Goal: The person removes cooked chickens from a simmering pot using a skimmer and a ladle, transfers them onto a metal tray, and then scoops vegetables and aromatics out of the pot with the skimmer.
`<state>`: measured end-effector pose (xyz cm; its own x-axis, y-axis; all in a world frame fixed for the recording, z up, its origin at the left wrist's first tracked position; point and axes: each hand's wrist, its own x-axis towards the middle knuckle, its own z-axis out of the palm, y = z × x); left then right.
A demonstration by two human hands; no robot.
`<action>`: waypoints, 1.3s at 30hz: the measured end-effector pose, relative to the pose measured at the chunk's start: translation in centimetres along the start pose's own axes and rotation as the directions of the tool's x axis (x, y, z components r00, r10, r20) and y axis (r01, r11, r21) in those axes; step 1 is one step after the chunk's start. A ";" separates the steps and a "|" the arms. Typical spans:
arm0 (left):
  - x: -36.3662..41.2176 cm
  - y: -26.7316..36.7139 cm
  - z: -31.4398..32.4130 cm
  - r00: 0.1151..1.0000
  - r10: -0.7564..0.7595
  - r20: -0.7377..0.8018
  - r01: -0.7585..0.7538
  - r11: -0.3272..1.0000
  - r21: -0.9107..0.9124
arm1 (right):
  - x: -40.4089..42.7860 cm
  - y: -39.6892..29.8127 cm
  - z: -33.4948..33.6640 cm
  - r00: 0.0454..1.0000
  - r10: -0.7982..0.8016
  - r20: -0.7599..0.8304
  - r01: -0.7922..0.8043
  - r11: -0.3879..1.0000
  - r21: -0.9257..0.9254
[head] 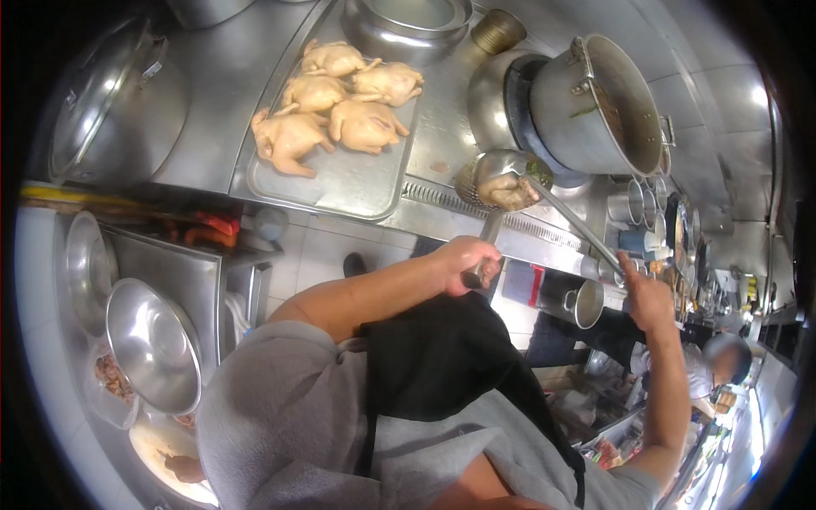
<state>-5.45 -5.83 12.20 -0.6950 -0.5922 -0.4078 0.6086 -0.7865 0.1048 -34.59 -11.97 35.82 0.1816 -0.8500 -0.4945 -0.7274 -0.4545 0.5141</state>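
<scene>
My left hand (468,262) is closed around the thick handle of a perforated metal strainer (469,194). In the strainer lies a whole plucked bird (500,190), with some green leaves (539,173) beside it. My right hand (647,294) grips the long handle of a metal ladle (581,224), its bowl end over the bird and partly covering it. Both tools meet above the steel counter's front edge, just before a large stockpot (561,108) that holds dark contents. Left of the strainer, several pale plucked birds (363,124) lie on a metal tray (344,188).
The stockpot rests tilted in view on a burner ring (519,83). A round metal pot (408,32) stands behind the tray, a lidded pot (127,115) at far left. Steel bowls (153,347) sit at lower left. Another person (701,370) stands at the right.
</scene>
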 end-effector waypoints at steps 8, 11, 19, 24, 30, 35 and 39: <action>0.4 -0.4 -7.2 0.944 0.157 -0.290 -0.005 0.887 0.462 | 1.6 -7.3 12.5 0.996 0.063 -0.062 -0.043 0.959 0.281; 0.3 -0.2 -10.5 0.885 0.269 -0.381 0.067 0.735 0.674 | 2.3 -10.6 17.3 0.990 0.124 -0.060 -0.085 0.894 0.440; -2.1 4.8 -13.3 0.844 0.294 -0.448 0.259 0.509 0.821 | 4.0 -18.7 22.1 0.915 0.333 -0.228 0.086 0.391 0.916; -2.0 5.3 -12.2 0.770 0.443 -0.459 0.408 0.212 0.888 | 2.5 -14.2 27.7 0.958 0.284 -0.025 -0.027 0.180 0.983; -0.2 5.8 -11.7 0.640 0.586 -0.497 0.709 -0.203 0.675 | -0.1 -12.7 38.3 0.973 0.232 -0.014 -0.010 0.103 0.995; 6.7 5.6 -1.7 0.513 0.837 -0.190 0.759 -0.339 0.556 | -1.5 -14.0 48.6 0.978 0.160 0.134 -0.114 -0.124 0.986; 14.2 6.5 0.4 0.640 0.758 0.125 0.623 -0.606 0.494 | -1.9 -10.0 46.6 0.960 0.105 0.259 -0.180 -0.478 0.860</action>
<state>-11.47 -19.43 7.47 -0.0307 -0.9972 -0.0684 -0.9912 0.0215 0.1309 -58.50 6.53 -1.01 -0.0731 -0.7949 -0.6023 -0.2540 0.5989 -0.7595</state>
